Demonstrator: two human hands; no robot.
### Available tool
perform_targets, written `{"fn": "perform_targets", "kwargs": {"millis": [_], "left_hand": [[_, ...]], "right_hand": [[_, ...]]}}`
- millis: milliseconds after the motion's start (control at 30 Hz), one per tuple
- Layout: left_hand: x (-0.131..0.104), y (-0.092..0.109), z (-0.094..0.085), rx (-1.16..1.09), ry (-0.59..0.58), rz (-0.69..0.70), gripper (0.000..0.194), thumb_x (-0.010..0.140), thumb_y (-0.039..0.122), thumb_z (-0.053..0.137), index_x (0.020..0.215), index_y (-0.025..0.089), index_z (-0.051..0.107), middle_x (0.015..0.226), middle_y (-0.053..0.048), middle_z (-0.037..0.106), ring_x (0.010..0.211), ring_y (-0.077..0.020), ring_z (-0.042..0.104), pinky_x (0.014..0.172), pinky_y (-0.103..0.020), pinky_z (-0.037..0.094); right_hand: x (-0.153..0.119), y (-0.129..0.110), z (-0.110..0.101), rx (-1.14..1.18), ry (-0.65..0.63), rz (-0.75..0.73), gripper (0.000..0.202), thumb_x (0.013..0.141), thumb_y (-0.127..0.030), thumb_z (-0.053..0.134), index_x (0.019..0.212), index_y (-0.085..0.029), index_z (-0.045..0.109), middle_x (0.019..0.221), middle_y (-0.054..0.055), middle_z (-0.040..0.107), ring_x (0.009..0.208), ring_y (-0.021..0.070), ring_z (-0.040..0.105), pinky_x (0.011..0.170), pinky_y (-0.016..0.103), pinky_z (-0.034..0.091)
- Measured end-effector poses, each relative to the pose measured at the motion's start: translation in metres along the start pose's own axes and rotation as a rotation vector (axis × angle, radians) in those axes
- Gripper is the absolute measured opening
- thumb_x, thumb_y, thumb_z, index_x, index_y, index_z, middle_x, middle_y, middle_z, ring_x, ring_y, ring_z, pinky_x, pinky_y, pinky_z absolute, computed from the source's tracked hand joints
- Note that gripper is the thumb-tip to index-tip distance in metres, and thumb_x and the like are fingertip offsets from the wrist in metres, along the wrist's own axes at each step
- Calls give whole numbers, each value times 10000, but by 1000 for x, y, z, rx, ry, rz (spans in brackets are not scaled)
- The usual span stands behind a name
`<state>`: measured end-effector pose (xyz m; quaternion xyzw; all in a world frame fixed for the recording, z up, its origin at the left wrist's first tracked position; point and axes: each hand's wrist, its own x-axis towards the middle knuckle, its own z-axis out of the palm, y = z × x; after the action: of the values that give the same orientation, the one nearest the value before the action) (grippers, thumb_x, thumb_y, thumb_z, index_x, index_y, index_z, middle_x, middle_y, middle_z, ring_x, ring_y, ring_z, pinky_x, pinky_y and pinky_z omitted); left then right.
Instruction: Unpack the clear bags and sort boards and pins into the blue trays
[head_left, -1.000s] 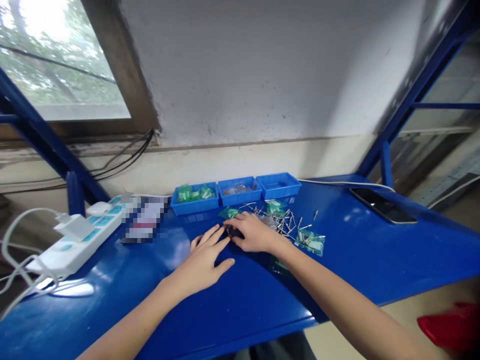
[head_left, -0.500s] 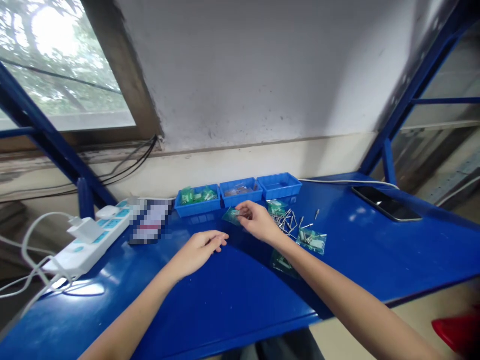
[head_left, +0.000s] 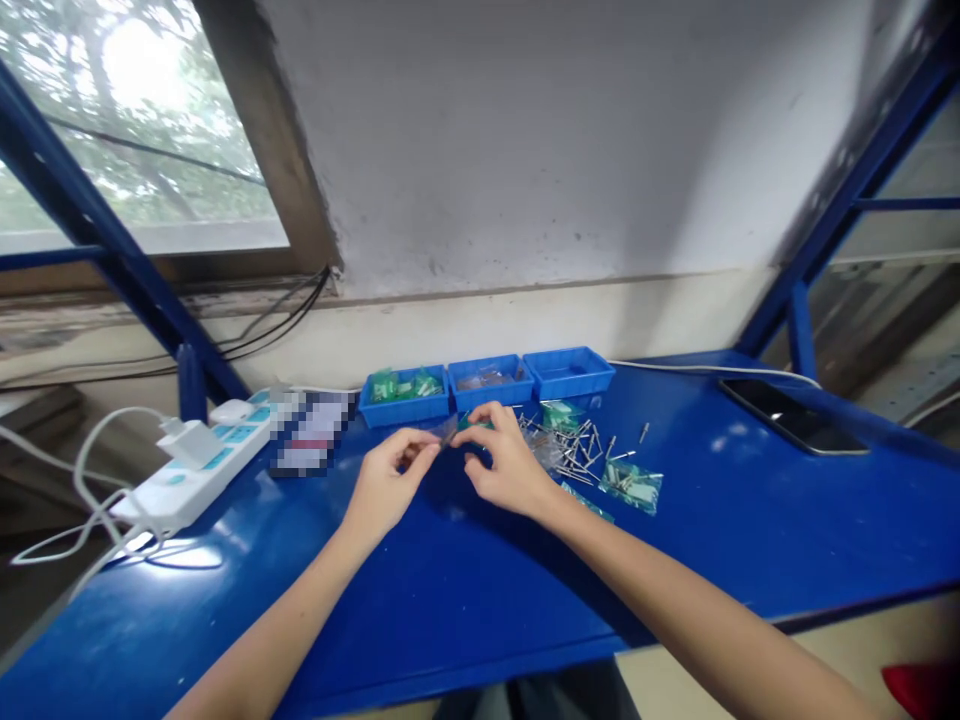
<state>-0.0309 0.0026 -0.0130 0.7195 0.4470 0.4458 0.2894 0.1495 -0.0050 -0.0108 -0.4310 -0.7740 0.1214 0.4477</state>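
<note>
My left hand [head_left: 394,480] pinches a small clear plastic bag [head_left: 448,432] between thumb and fingertips above the table. Close on its right, my right hand [head_left: 514,465] has its index fingertip at the bag's edge, thumb held apart and fingers curved. Just right of that hand lies a loose pile of metal blind rivets [head_left: 581,450], with another clear bag [head_left: 546,450] on its left side. Green-tinted bags surround the pile: one behind it [head_left: 561,413], one at its right [head_left: 631,485] with pieces inside, and one partly hidden by my right wrist [head_left: 587,502].
Three blue bins stand along the wall: the left bin [head_left: 405,410] holds green bags, the middle bin [head_left: 491,393] clear bags, and the right bin [head_left: 568,385] shows a bare bottom. A power strip [head_left: 180,480] with cables and a blurred phone-like object [head_left: 311,430] lie left; a black phone [head_left: 791,415] lies right.
My left hand has risen and now pinches a clear bag. My right hand's fingers have spread, and the green bag near them is now mostly behind the hand. The view has shifted slightly.
</note>
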Motion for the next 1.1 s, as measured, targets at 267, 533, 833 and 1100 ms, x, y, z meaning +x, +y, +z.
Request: {"fn": "perform_targets", "kwargs": {"millis": [267, 533, 833, 1100], "left_hand": [[-7, 2, 2, 280, -92, 367, 184, 873, 182, 455, 844, 188, 636, 855, -44, 574, 763, -130, 567, 698, -245, 464], [-7, 6, 2, 69, -230, 63, 389, 906, 458, 375, 926, 173, 638, 832, -51, 605, 753, -163, 552, 681, -275, 442], [-2, 5, -3, -225, 39, -195, 258, 810, 411, 569, 793, 157, 608, 652, 10, 554, 539, -95, 461, 512, -209, 364], [-11, 6, -1, 313, 84, 412, 146, 858, 206, 520, 887, 201, 664, 760, -16, 647, 659, -128, 558, 666, -249, 439]], "right_hand": [[7, -8, -7, 367, -156, 265, 204, 827, -244, 476, 754, -159, 647, 717, 9, 648, 641, 123, 559, 608, 241, 412], [-1, -5, -3, 19, 18, -92, 168, 851, -148, 469, 855, -184, 633, 804, 37, 613, 784, 150, 543, 744, 284, 428], [-6, -16, 0, -109, 10, -249, 174, 865, -197, 494, 932, -208, 655, 983, 93, 552, 948, 210, 475, 812, 370, 425], [4, -9, -1, 515, -100, 380, 402, 888, -423, 412, 618, -167, 563, 603, -15, 517, 590, 108, 477, 613, 251, 385]]}}
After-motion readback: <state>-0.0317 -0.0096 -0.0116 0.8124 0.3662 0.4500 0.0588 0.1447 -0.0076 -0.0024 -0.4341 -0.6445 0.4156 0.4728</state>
